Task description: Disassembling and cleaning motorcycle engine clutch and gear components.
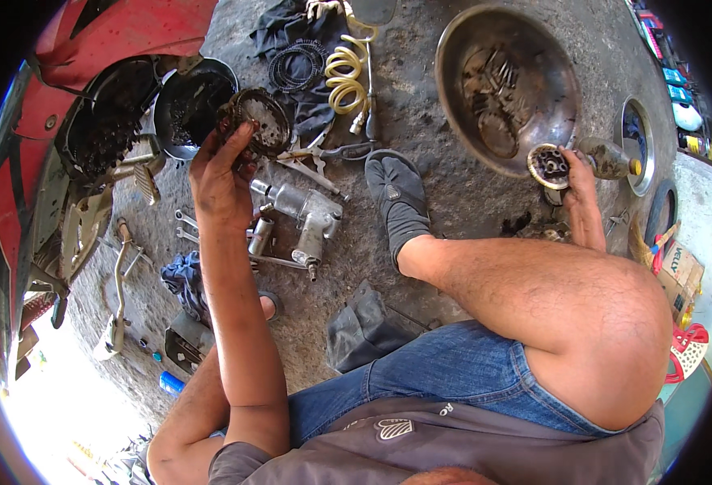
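Observation:
My left hand [220, 174] is raised at the upper left, its blackened fingers wrapped round the edge of a round, greasy metal clutch basket [265, 121]. Just left of it a dark round metal pan [198, 101] stands against the open engine [109, 129] of a red motorbike. On the right, my right hand [584, 194] grips a toothed round clutch hub [548, 166] with posts inside its ring. That hub is at the near rim of a big steel basin [562, 97] with oily liquid and small metal parts in it.
An air impact wrench [311, 214] lies between my arms, with spanners [186, 226] to its left. Farther off are a coiled yellow air hose [345, 77] and black rings [298, 65] on dark cloth. A bottle [606, 158] lies beside the basin.

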`<control>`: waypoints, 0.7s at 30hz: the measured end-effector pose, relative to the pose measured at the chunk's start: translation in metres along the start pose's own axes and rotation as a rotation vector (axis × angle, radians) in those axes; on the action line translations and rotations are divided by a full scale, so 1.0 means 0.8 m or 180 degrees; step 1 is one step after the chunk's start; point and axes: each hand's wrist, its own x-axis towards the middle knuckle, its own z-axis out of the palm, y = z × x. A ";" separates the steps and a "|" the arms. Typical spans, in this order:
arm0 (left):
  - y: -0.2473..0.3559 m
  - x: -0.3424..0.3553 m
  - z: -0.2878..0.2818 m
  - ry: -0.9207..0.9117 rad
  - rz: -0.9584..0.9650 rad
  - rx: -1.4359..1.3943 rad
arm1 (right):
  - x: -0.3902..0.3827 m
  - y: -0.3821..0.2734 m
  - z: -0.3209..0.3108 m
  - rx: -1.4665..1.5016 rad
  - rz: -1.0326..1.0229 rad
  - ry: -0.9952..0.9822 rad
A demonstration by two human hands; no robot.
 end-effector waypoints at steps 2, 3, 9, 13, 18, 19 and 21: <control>0.002 0.000 -0.001 0.0059 -0.0009 0.0024 | 0.000 -0.026 -0.008 0.0179 0.0025 0.0043; 0.004 0.001 -0.001 0.0070 0.0012 0.0065 | 0.000 -0.042 -0.013 0.0257 0.0097 -0.0092; 0.009 0.001 -0.002 0.0061 0.0022 -0.0041 | 0.009 -0.110 -0.034 0.0548 -0.0163 -0.0131; 0.015 0.001 -0.006 0.0063 0.0070 -0.0010 | 0.006 -0.105 -0.033 0.0430 -0.0279 0.0006; 0.017 0.001 -0.013 0.0198 0.0095 0.0054 | -0.019 -0.053 -0.012 0.0403 -0.0197 0.0150; 0.017 0.001 -0.015 0.0204 0.0103 0.0070 | -0.028 -0.040 -0.006 0.0351 -0.0130 0.0079; 0.018 0.002 -0.016 0.0324 0.0080 0.0058 | -0.042 -0.009 0.008 0.0218 0.0225 0.0114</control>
